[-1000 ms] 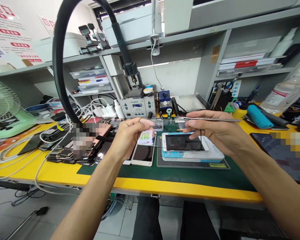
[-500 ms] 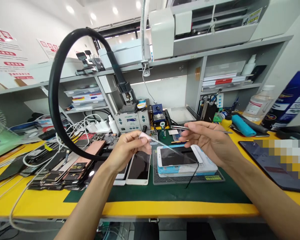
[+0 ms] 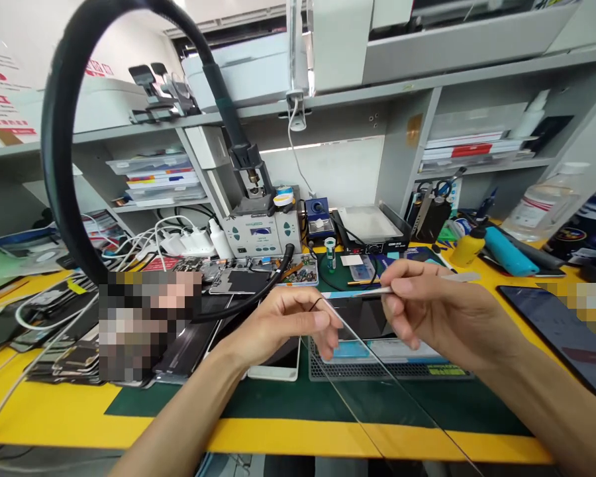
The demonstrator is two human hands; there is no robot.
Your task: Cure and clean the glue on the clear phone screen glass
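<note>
Head view: a clear pane held up by the left hand, clear of the phone.
Lifting is done; the pane is not laid down, and how much handling remains cannot be told. Left thumb and fingers pinch its upper corner, from which it slopes toward between 4 and 5 o'clock and off the bottom edge; the right hand, at 3 o'clock, clasps tweezers pointing toward 9. Whether their tips meet the pane is unclear. Compared with half a second ago, the pane has swung down toward the wearer and the hands are nearer together.
</note>
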